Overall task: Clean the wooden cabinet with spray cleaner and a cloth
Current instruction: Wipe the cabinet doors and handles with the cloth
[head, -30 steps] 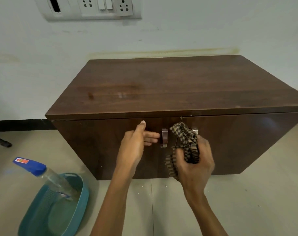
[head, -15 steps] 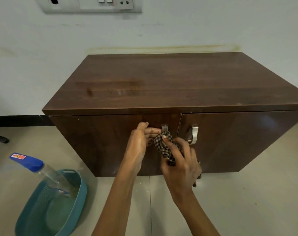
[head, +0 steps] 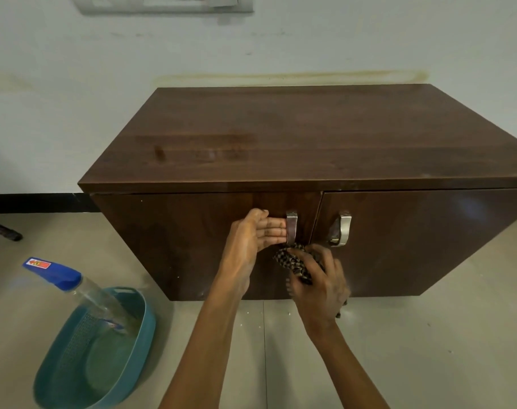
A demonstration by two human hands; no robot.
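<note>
Dark brown wood cabinet [head: 295,137], low, two doors, set on pale tile floor [head: 428,349] against white wall [head: 251,48]. Top surface shows a dull smeared patch w/ one small darker mark, approx 9 o'clock of top's centre.

Item list, clock positions taken from frame centre:

1. Left door handle [head: 291,227], metal, upright, approx 5 o'clock. Left hand [head: 248,240] beside it at its 9 o'clock; fingers [head: 273,231] flat and together, extended, tips touching the handle's left edge, palm against door front. Grip: not closed round anything, hand pressed flat.

2. Right door handle [head: 343,230], metal, upright, approx 4 o'clock, on right door, untouched.

3. Cloth [head: 294,262], brown/cream check, bunched. Right hand [head: 319,286] clenched round it, holding it to lower part of left door, just below left handle at its 6 o'clock. A bit of cloth shows under the hand near wrist.

4. Basin [head: 146,329], teal plastic, on floor approx 7 o'clock, well apart from cabinet's left corner.

5. Spray bottle [head: 74,283], clear body, blue head w/ red label, leaning tilted in basin, head pointing to 10 o'clock, past basin's rim.

6. Switch plate [head: 162,4], white, on wall at 12 o'clock, cut by frame edge.

7. Black skirting strip [head: 38,202] along wall base, 9 o'clock.
</note>
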